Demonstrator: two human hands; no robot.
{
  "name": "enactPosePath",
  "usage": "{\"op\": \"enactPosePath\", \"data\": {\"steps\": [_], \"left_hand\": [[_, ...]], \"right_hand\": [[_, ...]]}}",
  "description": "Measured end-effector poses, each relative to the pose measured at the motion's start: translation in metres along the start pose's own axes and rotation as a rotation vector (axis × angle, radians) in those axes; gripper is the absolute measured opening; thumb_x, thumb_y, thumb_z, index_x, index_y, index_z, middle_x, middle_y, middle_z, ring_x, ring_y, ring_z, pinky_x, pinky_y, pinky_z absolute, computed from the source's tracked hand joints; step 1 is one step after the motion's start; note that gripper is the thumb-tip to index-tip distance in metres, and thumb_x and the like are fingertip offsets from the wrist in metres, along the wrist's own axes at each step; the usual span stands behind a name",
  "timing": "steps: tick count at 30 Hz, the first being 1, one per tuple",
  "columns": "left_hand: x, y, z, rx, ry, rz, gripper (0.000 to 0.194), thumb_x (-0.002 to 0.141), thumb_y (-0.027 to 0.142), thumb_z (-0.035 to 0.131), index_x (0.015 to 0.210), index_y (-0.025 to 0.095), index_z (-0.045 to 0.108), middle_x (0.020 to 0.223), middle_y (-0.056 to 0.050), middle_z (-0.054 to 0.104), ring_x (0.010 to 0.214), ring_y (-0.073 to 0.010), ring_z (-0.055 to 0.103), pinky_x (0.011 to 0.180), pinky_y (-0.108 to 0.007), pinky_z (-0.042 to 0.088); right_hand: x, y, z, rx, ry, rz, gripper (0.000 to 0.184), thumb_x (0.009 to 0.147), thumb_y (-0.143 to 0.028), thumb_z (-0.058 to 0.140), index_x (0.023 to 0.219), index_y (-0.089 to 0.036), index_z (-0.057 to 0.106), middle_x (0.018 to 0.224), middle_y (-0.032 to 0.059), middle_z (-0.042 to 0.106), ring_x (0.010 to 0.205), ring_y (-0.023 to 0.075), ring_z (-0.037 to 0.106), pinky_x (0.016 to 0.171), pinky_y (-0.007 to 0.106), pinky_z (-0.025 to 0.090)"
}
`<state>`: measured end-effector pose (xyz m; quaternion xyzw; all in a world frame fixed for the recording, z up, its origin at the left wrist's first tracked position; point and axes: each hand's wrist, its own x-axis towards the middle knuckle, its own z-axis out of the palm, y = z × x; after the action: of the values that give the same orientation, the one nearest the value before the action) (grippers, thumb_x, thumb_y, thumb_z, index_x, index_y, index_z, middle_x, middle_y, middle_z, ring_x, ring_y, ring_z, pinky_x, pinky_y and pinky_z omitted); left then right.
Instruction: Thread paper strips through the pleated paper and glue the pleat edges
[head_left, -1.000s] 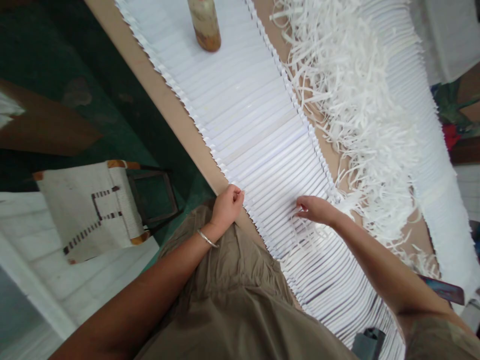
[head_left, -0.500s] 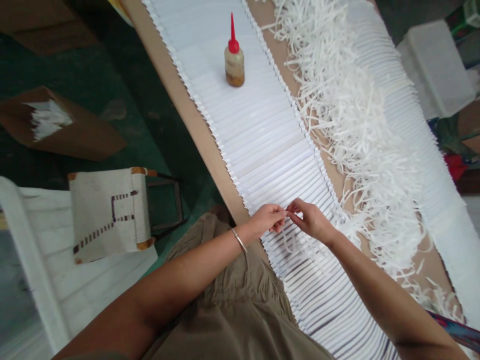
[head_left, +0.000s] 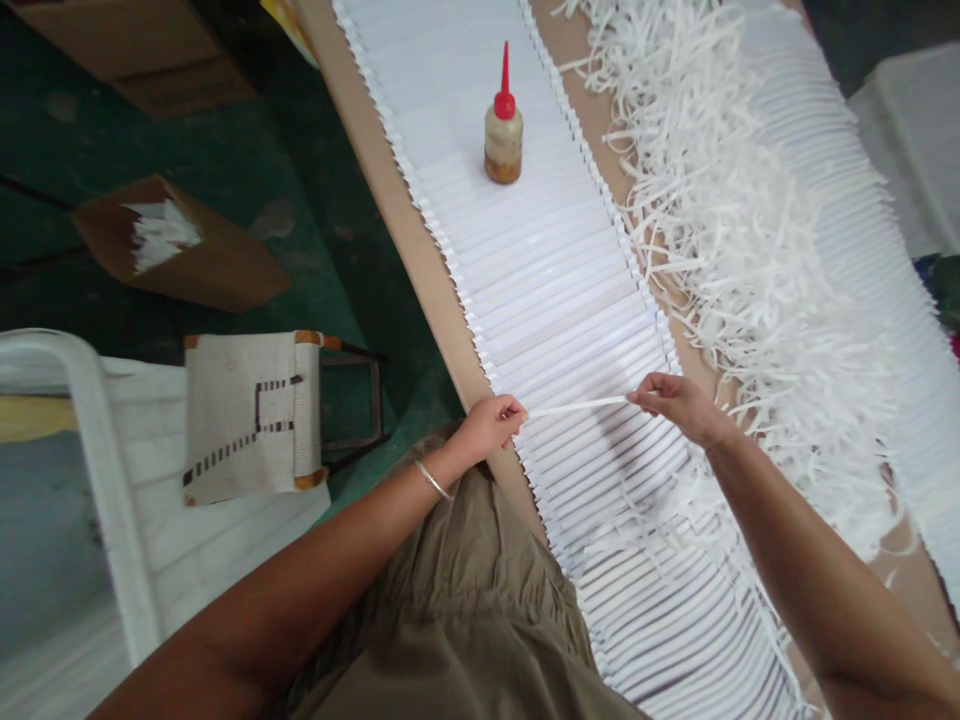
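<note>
A narrow white strip (head_left: 577, 407) is stretched straight between my two hands. My left hand (head_left: 495, 425), with a bangle at its wrist, pinches one end near the table's left edge. At the other end, the fingers of my right hand (head_left: 675, 402) are closed on the strip. Below it lies a long row of overlapping white folded sheets (head_left: 566, 330). Several loose white strips (head_left: 667, 525) rest on the row beneath my right forearm. Farther up the row stands a squeeze bottle (head_left: 503, 145) with a red nozzle and brown liquid low inside.
A large heap of white strips (head_left: 757, 200) runs along the right of the brown table (head_left: 431, 300), beside a second row of white sheets (head_left: 847, 190). On the left are a woven stool (head_left: 247, 450), a white bench (head_left: 157, 550) and a cardboard box (head_left: 232, 275) holding white pieces.
My hands were together over the row and have moved apart, left and right, drawing the strip out straight between them. The camera view has shifted slightly left.
</note>
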<state>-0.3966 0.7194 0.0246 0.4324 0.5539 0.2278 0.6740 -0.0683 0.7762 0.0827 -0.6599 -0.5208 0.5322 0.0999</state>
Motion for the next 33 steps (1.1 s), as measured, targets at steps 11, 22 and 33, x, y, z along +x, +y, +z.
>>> {"op": "enactPosePath", "data": {"steps": [11, 22, 33], "left_hand": [[0.018, -0.009, -0.013, 0.077, 0.284, -0.085, 0.017, 0.087, 0.024, 0.061, 0.072, 0.018, 0.058, 0.056, 0.005, 0.057, 0.044, -0.0094, 0.049, 0.05, -0.022, 0.037], [0.045, -0.022, -0.001, 0.241, 0.451, -0.093, 0.02, 0.091, 0.029, 0.061, 0.074, 0.02, 0.057, 0.065, 0.001, 0.064, 0.061, -0.0144, 0.061, 0.062, -0.025, 0.043], [0.052, -0.021, 0.003, 0.393, 0.521, -0.106, 0.017, 0.092, 0.025, 0.062, 0.076, 0.02, 0.059, 0.078, -0.002, 0.07, 0.075, -0.0177, 0.065, 0.072, -0.028, 0.046]], "right_hand": [[0.066, 0.024, -0.051, -0.233, 0.199, -0.049, 0.044, 0.075, -0.061, 0.078, 0.073, -0.018, 0.069, 0.055, 0.0018, 0.062, 0.05, 0.0107, 0.047, 0.047, 0.024, 0.033], [0.117, 0.018, -0.068, -0.093, 0.399, -0.07, 0.016, 0.082, -0.026, 0.076, 0.079, -0.017, 0.063, 0.063, 0.0012, 0.065, 0.054, 0.0087, 0.05, 0.056, 0.025, 0.038], [0.145, 0.018, -0.069, -0.21, 0.485, -0.098, 0.014, 0.081, -0.026, 0.075, 0.079, -0.018, 0.063, 0.062, -0.0022, 0.061, 0.054, 0.0099, 0.052, 0.058, 0.026, 0.041]]}}
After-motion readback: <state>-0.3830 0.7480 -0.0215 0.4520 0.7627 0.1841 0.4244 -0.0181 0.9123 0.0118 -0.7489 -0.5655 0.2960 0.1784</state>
